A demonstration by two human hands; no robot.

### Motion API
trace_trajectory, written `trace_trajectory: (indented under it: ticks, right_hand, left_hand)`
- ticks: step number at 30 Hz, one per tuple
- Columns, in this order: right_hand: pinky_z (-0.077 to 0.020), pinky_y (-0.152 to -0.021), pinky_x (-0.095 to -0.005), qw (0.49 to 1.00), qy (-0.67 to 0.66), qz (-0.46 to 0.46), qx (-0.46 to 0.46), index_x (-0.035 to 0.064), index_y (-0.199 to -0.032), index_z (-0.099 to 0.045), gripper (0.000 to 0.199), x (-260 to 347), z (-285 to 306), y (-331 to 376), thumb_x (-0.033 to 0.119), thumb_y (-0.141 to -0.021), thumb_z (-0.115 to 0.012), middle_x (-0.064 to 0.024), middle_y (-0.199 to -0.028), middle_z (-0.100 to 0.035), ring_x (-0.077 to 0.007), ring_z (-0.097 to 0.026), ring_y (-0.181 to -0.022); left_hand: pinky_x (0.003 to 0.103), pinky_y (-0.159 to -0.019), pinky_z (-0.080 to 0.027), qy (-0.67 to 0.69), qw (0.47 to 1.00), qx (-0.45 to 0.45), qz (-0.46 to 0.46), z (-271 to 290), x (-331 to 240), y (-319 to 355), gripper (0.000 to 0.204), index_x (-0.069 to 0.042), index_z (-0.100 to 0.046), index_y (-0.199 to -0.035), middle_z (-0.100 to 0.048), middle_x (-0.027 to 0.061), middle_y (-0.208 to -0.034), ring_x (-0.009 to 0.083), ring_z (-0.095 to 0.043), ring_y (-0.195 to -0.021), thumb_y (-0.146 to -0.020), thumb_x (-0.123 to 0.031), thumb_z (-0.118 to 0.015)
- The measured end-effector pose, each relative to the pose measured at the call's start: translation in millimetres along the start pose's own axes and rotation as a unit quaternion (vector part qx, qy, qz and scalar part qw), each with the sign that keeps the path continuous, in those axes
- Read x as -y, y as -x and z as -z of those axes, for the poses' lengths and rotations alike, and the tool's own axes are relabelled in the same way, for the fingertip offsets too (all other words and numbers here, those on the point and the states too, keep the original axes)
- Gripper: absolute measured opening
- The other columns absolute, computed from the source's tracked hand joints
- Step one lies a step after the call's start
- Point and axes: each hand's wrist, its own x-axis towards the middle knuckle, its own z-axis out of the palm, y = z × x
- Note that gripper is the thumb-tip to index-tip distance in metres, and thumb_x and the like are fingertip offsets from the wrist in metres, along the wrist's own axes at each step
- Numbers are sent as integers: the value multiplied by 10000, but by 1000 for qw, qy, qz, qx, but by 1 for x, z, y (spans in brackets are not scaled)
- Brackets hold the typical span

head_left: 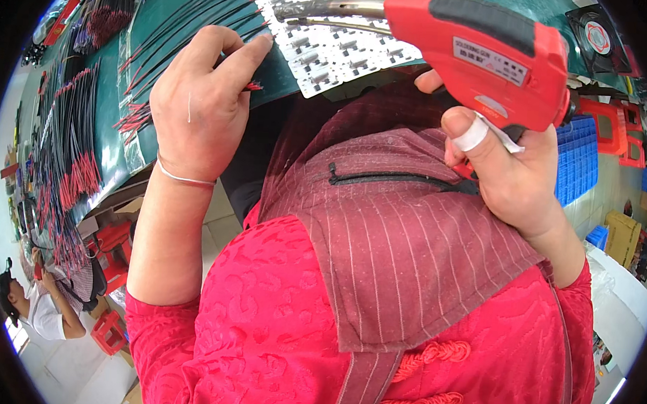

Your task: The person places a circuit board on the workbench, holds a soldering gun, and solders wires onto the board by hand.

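My right hand (512, 164) is wrapped round the handle of a red soldering gun (485, 49) with a black top grip. White tape circles its thumb. The gun's metal tip reaches left over a white panel of small circuit boards (339, 45). At the panel's left edge my left hand (204, 101) is closed, thumb and finger pinched on a thin red-and-black wire (253, 86) that shows only in part. More red and black wires (178, 37) lie fanned out on the green table mat beside this hand, their far ends reaching the panel.
Large bundles of wires (74, 138) hang over the table's left side. A black fan (597, 37) stands at the far right, above a blue crate (578, 160) and red plastic stools (609, 129). Another person (47, 312) sits at the lower left.
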Motion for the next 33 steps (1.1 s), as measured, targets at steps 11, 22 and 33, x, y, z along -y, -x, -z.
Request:
trace_trajectory:
  ticks: [11,22,33]
  right_hand:
    - [-476,-546,-231,999,-30,-7,-5,-10,-1102,-615,221,-3,1,6,126,-932,-655,-111,-1004,-658,-96,-564,-640]
    - [-469,-536,-225,1000,-26,0,9,-12,-1116,-622,238,-5,2,3,133,-931,-661,-97,-1026,-659,-79,-566,-631]
    - [-469,-535,-233,997,-73,-34,-8,-17,-1050,-635,213,-1,-1,4,136,-911,-688,-65,-902,-643,-86,-575,-641]
  left_hand:
    - [326,-639,-508,55,998,-9,33,0,2,-3,393,-125,-730,-949,-618,18,-837,212,-622,-748,-626,84,-651]
    - [331,-648,-514,71,997,3,38,-1,4,-2,390,-133,-733,-949,-629,23,-849,218,-632,-764,-638,86,-646]
    - [332,-652,-513,62,998,-2,25,-1,3,-3,385,-132,-732,-955,-621,25,-847,219,-630,-768,-643,77,-648]
